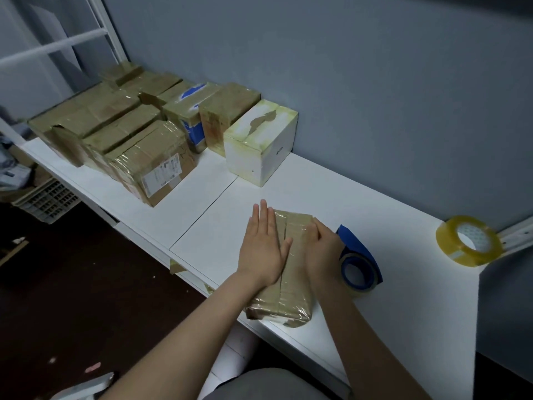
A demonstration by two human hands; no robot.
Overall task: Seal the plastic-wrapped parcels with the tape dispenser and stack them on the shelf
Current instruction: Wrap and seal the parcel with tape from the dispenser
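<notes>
- A white table [375, 284] stands against a grey-blue wall [375, 82]; dark floor [72, 284] lies to the left.
- A brown wrapped parcel [284, 301] lies at the table's near edge.
- The left hand [264, 249] lies flat on it, fingers spread, gripping nothing.
- The right hand [321, 249] presses its right side, fingers together, clasping nothing.
- A blue tape dispenser [359, 262] sits just right.
- A loose tape roll [468, 241] lies far right.
- Wrapped boxes [138, 131] crowd the far left.

A parcel [284, 272] lies on the worktop [403, 284] near its front edge, the tape dispenser [359, 262] just right of it, a loose tape roll [468, 241] far right, stacked parcels [129, 128] behind left along the wall
</notes>
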